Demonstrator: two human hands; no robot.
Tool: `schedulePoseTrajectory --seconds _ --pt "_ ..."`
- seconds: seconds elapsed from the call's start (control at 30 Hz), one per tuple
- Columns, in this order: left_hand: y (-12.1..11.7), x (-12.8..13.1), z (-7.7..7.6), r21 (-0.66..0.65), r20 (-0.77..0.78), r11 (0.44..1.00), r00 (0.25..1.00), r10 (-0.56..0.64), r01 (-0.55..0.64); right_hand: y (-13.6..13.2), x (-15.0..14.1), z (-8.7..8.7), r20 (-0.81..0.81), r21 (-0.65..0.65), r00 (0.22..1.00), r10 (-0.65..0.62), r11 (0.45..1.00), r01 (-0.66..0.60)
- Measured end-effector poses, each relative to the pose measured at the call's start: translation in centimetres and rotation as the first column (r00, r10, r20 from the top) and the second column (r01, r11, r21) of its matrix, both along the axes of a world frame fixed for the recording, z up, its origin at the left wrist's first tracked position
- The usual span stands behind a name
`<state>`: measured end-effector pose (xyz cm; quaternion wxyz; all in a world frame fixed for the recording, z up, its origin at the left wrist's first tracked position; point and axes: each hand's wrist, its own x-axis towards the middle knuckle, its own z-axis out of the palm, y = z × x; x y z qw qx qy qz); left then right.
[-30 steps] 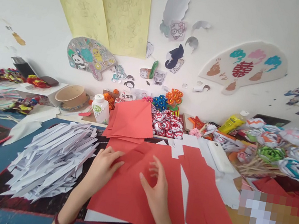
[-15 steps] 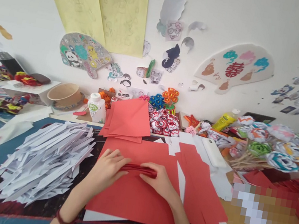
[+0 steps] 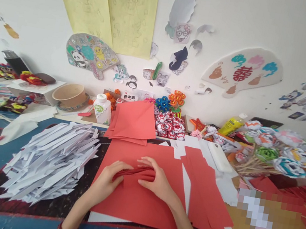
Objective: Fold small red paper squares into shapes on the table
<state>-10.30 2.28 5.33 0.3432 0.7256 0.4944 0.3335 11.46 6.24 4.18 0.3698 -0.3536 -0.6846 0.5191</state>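
In the head view, a small stack of red paper strips (image 3: 138, 174) is held between the fingers and thumbs of the left hand (image 3: 111, 174) and the right hand (image 3: 156, 178), above a large red sheet (image 3: 136, 206). Behind the large sheet, red squares (image 3: 135, 121) are stacked beside a white bottle (image 3: 102, 109). White folded strips (image 3: 52, 162) are piled to the left, and red paper pieces (image 3: 205, 195) are spread to the right.

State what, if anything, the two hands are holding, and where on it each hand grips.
A sheaf of red paper: the left hand pinches its left end, and the right hand pinches its right end.
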Motion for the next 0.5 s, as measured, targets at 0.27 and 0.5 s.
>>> schedulePoseTrajectory --seconds 0.27,0.5 --pt "0.1 0.3 0.8 -0.017 0.115 0.998 0.991 -0.063 0.066 0.1 0.7 -1.2 0.04 0.175 0.99 -0.133 0.977 0.124" --pt "0.3 0.5 -2.1 -0.028 0.0 0.995 0.995 0.1 -0.1 0.8 1.2 -0.8 0.07 0.092 0.995 -0.078 0.993 0.071"
